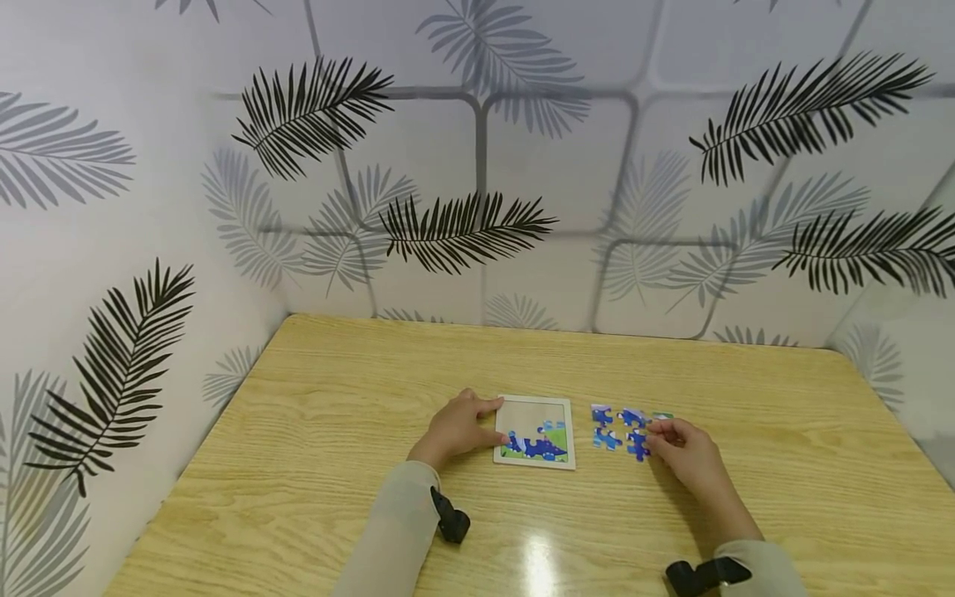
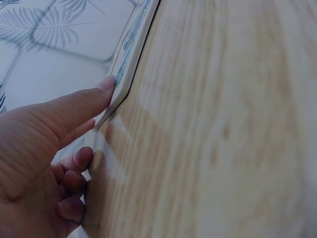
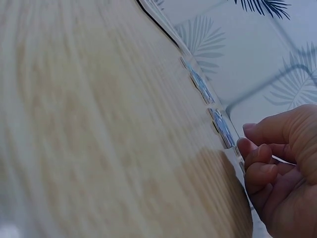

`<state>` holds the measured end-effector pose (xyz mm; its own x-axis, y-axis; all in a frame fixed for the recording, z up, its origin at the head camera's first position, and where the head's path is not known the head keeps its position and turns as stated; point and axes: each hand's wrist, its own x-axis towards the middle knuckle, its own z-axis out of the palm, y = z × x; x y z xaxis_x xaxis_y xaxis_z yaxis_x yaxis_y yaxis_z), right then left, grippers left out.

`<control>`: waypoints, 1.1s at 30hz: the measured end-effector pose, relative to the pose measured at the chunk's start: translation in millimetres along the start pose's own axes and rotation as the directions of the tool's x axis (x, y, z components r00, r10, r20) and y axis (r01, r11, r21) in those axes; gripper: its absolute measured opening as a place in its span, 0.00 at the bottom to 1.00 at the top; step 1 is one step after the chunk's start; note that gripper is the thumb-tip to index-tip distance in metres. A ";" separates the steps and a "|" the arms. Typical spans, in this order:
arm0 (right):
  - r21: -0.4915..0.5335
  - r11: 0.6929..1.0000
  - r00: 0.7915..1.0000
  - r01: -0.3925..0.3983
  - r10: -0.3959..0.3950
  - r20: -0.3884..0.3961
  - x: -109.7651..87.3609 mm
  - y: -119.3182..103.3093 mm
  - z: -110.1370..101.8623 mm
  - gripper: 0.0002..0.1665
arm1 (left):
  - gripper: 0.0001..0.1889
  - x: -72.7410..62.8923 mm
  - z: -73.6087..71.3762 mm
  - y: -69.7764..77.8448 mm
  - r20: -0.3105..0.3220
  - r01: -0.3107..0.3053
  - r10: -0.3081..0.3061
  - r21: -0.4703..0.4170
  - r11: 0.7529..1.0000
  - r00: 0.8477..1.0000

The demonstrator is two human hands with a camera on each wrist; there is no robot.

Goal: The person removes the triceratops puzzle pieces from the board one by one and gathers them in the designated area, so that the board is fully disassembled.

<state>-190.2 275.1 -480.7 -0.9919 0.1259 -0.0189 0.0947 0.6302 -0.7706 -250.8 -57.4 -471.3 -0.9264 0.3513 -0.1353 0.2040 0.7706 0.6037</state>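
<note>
Puzzle frame (image 1: 571,435) steadied, left grip (image 1: 458,425) released, thumb touching; right hand (image 1: 692,458) at loose pieces (image 1: 607,439), hold unclear: best pinch one by its edges.

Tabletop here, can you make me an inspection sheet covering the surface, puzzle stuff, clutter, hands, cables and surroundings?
Surface: wood-grain table, with a bright glare patch near the front.
Job's things: puzzle tray, lower part filled with a blue and green picture, upper part mostly bare; several loose pieces lie to its right.
Clutter: nothing seen.
Left hand: left hand touches the tray's left side with thumb and forefinger.
Right hand: right hand is at the rightmost pieces; whether it grips one cannot be told.
Cables: nothing seen.
Surroundings: leaf-patterned wall behind the table; a black device at each wrist.
</note>
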 end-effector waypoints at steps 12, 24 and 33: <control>0.090 0.994 0.997 0.062 -0.065 0.030 2.4 -25.9 16.4 0.13 | 0.36 1.6 1.1 0.1 0.003 0.010 -0.010 -0.015 1.000 1.000; 0.076 0.988 0.985 0.131 -0.139 0.103 8.4 -59.6 58.2 0.09 | 0.36 0.0 -0.2 1.1 0.002 0.026 -0.026 -0.036 0.999 1.000; 0.071 0.992 0.980 0.106 -0.116 0.159 8.4 -79.1 83.6 0.10 | 0.35 -0.2 -1.4 1.2 0.005 0.013 -0.013 -0.028 1.000 1.000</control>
<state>-213.1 162.2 -473.1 -0.9970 -0.0715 -0.0304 -0.0172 0.5840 -0.8116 -250.8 -57.3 -469.5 -0.9273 0.3441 -0.1473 0.1828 0.7597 0.6240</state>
